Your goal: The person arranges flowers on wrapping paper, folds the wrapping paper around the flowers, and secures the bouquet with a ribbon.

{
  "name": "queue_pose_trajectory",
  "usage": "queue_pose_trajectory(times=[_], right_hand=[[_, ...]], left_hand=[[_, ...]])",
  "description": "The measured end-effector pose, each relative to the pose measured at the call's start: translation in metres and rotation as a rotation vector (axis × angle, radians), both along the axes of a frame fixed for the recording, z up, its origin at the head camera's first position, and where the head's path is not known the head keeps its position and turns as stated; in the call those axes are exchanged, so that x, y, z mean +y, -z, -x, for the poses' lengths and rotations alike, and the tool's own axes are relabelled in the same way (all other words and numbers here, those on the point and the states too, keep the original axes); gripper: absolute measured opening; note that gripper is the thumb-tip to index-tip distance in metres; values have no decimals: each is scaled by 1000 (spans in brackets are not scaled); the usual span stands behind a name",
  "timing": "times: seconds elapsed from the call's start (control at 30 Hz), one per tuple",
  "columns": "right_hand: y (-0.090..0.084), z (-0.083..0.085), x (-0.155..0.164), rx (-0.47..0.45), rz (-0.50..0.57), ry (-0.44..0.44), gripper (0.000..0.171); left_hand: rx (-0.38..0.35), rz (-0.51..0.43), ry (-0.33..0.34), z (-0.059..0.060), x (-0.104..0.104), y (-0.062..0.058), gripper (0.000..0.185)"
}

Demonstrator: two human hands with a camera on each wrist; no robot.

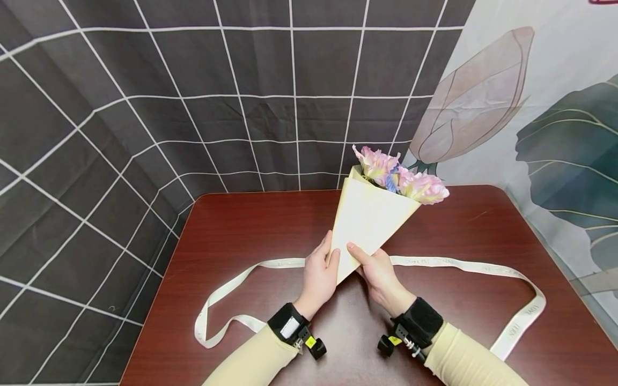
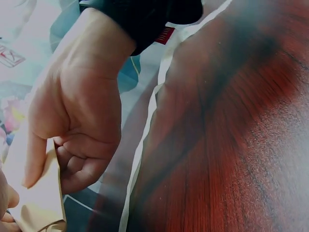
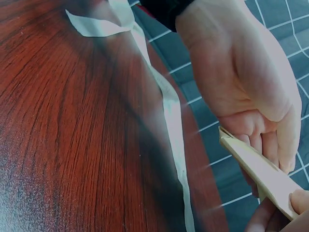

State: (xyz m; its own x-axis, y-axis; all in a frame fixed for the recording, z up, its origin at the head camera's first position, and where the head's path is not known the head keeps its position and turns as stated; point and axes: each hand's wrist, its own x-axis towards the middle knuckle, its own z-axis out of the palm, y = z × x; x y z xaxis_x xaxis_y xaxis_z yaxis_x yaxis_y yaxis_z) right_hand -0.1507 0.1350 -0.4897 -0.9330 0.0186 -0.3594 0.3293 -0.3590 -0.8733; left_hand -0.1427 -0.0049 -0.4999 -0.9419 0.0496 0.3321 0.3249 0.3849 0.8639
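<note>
A cone-shaped bouquet in cream wrapping paper tilts to the right over the table, with pink and blue flowers at its top. My left hand holds the lower left edge, thumb in front and fingers behind. On the lower right edge, my right hand grips with its thumb across the front of the paper. The left wrist view shows the right hand with fingers behind the paper. In the right wrist view the left hand pinches the cone near its folded narrow end.
A long white printed ribbon passes behind the hands and curves round on both sides of the reddish-brown table. Behind the table hangs a dark cloth with white grid lines. At the right is a pale cloth with a lotus print.
</note>
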Motion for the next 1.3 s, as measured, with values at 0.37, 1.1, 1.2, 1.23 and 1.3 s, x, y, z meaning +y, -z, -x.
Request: queue_pose_trajectory(times=[0.37,1.1,1.2,1.23,1.3], right_hand=[[3,-1,-1,13,-18,-24,47],[4,-2,-1,-6,-67,-79,47],[5,-2,-1,5,-81,-79,48],[5,-2,-1,10,-87,-79,48],[6,-1,-1,17,-101,-82,48]], left_hand=[[-246,-393,30,3,-1,-1,45],[-451,-555,-2,7,-8,-4,37],[-454,-552,5,8,-9,-5,38],[-453,-552,7,8,-9,-5,38],[-455,-550,12,9,-8,-4,39]])
